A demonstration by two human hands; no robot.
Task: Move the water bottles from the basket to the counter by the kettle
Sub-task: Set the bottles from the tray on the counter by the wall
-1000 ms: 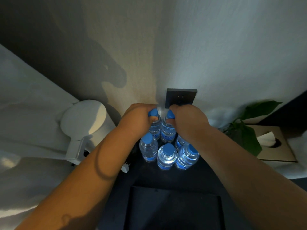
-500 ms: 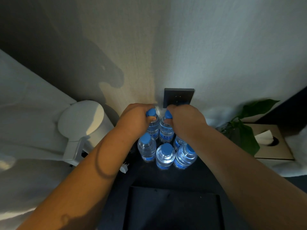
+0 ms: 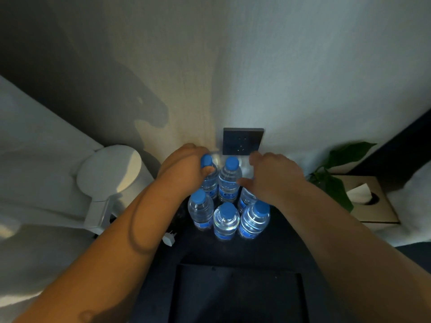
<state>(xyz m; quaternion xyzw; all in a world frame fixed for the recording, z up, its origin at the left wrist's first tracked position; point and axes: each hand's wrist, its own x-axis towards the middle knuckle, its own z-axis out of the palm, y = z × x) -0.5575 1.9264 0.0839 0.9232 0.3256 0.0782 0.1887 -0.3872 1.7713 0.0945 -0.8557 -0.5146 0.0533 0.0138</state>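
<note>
Several clear water bottles with blue caps stand in a cluster on the dark counter (image 3: 210,252) below the wall socket. My left hand (image 3: 184,164) grips the blue cap of the back left bottle (image 3: 208,180). Beside it stands the back middle bottle (image 3: 229,183), free of any hand. My right hand (image 3: 275,178) hovers just right of that bottle with its fingers spread, covering part of another bottle (image 3: 247,199). Three more bottles (image 3: 226,220) stand in the front row. The white kettle (image 3: 109,176) stands to the left of the bottles.
A black wall socket (image 3: 243,141) sits just behind the bottles. A white plug (image 3: 169,238) lies by the kettle base. A green plant (image 3: 335,183) and a tissue box (image 3: 368,199) stand at the right. A dark rectangular tray (image 3: 238,297) lies near me.
My right hand has let go of the back middle bottle's cap and moved right, fingers spreading. My left hand still holds its cap.
</note>
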